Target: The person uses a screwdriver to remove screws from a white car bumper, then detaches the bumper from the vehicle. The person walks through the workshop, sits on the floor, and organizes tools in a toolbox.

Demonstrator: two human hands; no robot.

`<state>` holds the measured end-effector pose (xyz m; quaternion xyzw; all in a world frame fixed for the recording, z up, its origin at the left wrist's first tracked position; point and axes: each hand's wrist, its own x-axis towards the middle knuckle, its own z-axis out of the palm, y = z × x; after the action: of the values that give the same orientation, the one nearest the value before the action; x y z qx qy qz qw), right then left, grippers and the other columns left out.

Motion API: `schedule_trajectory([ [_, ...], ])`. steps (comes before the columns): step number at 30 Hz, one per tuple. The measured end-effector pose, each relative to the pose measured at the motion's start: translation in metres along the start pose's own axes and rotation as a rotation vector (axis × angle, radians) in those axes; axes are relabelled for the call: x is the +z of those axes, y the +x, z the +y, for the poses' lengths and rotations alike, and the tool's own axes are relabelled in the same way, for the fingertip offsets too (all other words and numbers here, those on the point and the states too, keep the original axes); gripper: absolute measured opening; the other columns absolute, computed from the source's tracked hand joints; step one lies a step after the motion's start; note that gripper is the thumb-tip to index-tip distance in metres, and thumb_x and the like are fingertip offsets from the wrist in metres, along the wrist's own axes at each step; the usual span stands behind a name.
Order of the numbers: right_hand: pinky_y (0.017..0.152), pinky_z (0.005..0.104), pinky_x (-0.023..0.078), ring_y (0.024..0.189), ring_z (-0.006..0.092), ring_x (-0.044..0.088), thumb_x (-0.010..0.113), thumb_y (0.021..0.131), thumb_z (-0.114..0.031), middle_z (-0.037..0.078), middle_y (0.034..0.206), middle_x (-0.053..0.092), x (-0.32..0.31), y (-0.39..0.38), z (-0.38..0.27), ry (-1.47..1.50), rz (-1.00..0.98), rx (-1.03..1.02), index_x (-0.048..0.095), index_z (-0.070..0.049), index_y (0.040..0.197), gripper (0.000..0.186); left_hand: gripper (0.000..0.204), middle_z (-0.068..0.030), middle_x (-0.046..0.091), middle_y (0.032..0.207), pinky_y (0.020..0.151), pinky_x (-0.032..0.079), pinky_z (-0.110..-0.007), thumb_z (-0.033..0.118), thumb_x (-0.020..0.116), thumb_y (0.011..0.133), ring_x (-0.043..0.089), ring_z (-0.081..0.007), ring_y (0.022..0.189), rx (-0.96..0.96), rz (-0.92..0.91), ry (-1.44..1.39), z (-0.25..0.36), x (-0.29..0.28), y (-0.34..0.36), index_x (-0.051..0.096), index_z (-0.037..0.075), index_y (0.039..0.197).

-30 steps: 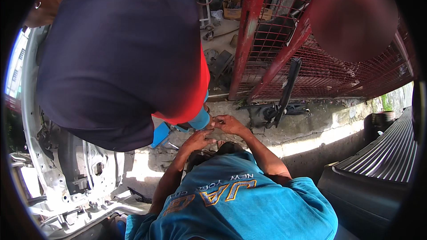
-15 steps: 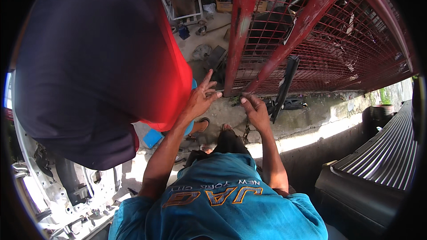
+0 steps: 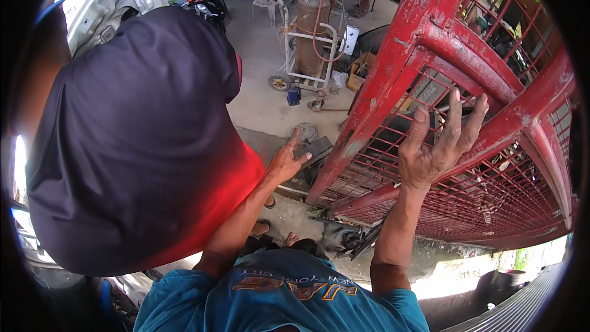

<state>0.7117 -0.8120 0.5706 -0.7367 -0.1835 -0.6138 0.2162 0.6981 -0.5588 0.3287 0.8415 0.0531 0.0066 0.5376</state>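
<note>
My right hand [image 3: 437,144] is raised with its fingers spread and nothing in it. It is in front of a red metal gate [image 3: 376,101] with wire mesh; I cannot tell whether it touches the bars. My left hand [image 3: 285,163] reaches forward, thumb and index finger stretched out, with no object in it. Its forearm passes close beside a person [image 3: 147,129] in a dark and red top, who fills the left side and hides what is behind.
A gas cylinder [image 3: 312,21] stands on a white cart [image 3: 329,64] ahead. A blue bottle jack [image 3: 294,94] sits on the concrete floor. Farther back are a white plastic chair [image 3: 264,3] and a red motorcycle [image 3: 206,3]. A ribbed metal sheet [image 3: 522,307] lies at lower right.
The view has tilted up, showing more of the yard ahead. My right hand has risen rightward from low by the gate, and its pinched fingers have spread. My left hand stays outstretched.
</note>
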Motion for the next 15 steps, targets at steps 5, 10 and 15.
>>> schedule_trajectory([
  [5, 0.118, 0.0655, 0.018, 0.155, 0.0472, 0.014, 0.064, 0.097, -0.055, 0.022, 0.170, 0.014, 0.044, -0.018, 0.039, -0.163, -0.155, 0.011, 0.037, -0.024, 0.160, 0.075, 0.096, -0.0296, 0.059, 0.140, 0.108, 0.048, -0.045, 0.031, 0.077, 0.090, 0.058, -0.0428, 0.130, -0.145, 0.173, 0.099, -0.014, -0.002, 0.022, 0.019, 0.009, 0.164],
  [10, 0.118, 0.0674, 0.016, 0.158, 0.0457, 0.002, 0.043, 0.098, -0.073, 0.023, 0.172, 0.005, 0.056, -0.029, 0.057, -0.313, -0.154, -0.043, 0.024, -0.029, 0.165, 0.082, 0.084, -0.0283, 0.063, 0.134, 0.105, 0.050, -0.046, 0.040, 0.077, 0.089, 0.061, -0.0435, 0.125, -0.251, -0.001, 0.328, -0.057, 0.031, 0.041, 0.039, 0.006, 0.156],
  [15, 0.118, 0.0664, 0.018, 0.157, 0.0469, 0.002, 0.029, 0.099, -0.077, 0.025, 0.171, 0.002, 0.065, -0.031, 0.062, -0.376, -0.113, -0.120, 0.020, -0.027, 0.166, 0.084, 0.074, -0.0229, 0.066, 0.133, 0.105, 0.050, -0.047, 0.052, 0.072, 0.090, 0.063, -0.0424, 0.122, -0.371, -0.288, 0.455, -0.130, 0.072, 0.052, 0.057, 0.003, 0.143],
])
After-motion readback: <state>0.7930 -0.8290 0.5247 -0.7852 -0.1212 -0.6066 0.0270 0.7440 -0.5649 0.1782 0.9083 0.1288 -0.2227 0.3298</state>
